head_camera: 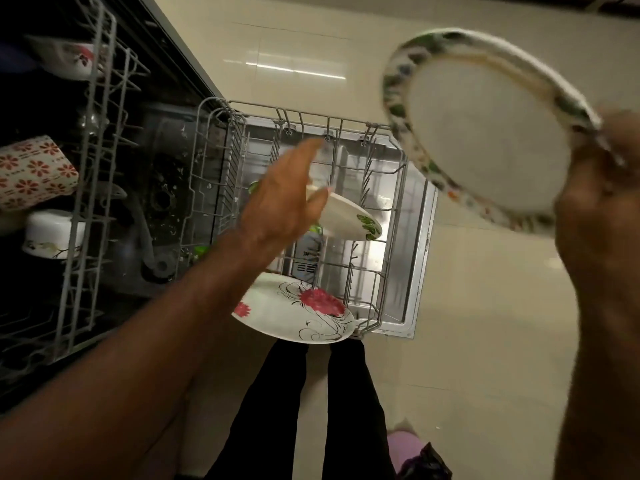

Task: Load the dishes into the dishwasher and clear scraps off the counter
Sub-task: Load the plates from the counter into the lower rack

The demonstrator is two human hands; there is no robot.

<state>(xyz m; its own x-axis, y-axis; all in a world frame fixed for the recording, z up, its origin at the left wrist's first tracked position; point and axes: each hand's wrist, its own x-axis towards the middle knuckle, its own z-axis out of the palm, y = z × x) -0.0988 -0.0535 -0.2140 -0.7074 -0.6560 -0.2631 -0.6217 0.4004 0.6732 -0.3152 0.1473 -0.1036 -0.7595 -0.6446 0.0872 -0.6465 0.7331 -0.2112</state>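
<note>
My right hand (602, 216) grips the rim of a white plate with a green leaf border (485, 133), held up at the right and blurred. My left hand (287, 199) reaches over the pulled-out lower rack (391, 237) of the dishwasher, fingers stretched, resting on a white dish with green leaves (349, 216) that stands tilted in the rack. A white plate with red flowers (294, 310) lies at the rack's near end, partly under my left forearm.
The upper rack (90, 168) at the left holds a red-flowered cup (31, 171), a white bowl (48, 233) and another bowl (69, 57). The open dishwasher door (419, 258) juts over a beige tiled floor. My dark-trousered legs (311, 410) stand below the rack.
</note>
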